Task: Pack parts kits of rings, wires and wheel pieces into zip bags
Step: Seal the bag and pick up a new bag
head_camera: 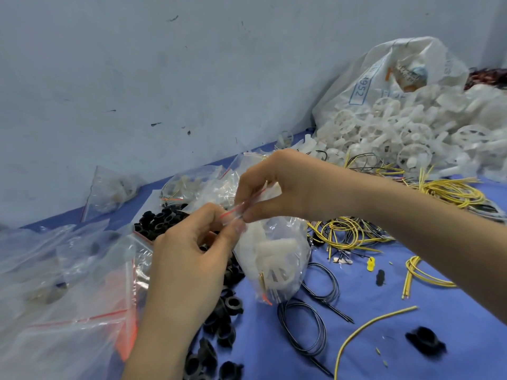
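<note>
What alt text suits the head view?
The left hand and right hand pinch the zip strip of a clear bag holding white wheel pieces. Around lie black rings, wires and a white wheel pile on the blue table.

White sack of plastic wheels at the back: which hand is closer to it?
Right. The right hand is down-left of the white sack; the left hand is lower and further left, over black plastic rings.

left hand (pixel 189 259) pinching | right hand (pixel 285 185) pinching (fingers (pixel 256 213) of both nearly meeting)
</note>
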The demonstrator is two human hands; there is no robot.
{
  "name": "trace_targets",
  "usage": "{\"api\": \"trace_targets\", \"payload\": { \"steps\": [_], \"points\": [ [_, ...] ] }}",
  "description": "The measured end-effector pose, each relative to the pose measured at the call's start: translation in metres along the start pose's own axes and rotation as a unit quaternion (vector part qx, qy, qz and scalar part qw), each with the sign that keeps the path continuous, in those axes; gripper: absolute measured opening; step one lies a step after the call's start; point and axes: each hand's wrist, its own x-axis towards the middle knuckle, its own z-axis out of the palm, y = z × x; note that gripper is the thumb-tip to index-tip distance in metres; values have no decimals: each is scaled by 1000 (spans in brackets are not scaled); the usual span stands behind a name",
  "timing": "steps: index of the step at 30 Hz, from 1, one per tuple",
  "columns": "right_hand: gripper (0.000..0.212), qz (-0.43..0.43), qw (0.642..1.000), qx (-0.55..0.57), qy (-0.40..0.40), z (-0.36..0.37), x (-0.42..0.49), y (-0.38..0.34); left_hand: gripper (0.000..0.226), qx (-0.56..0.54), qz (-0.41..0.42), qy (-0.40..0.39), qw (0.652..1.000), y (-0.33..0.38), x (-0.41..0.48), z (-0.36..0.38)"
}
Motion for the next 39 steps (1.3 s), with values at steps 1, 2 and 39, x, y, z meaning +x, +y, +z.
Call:
{"api": "trace_targets", "payload": {
  "steps": [1, 2, 39],
  "points": [
    [11, -3, 1000, 2, 3, 0, 0, 0, 12, -18, -5, -4, 1000, 0, 0, 0],
    [10, -7, 1000, 4, 5, 1, 0, 0, 13, -33, -9, -9, 999, 0, 0, 0],
    [3, -82, 993, -81, 17, -5, -7, 14, 11, 71, 89, 10, 993, 6, 2, 6]
  ]
}}
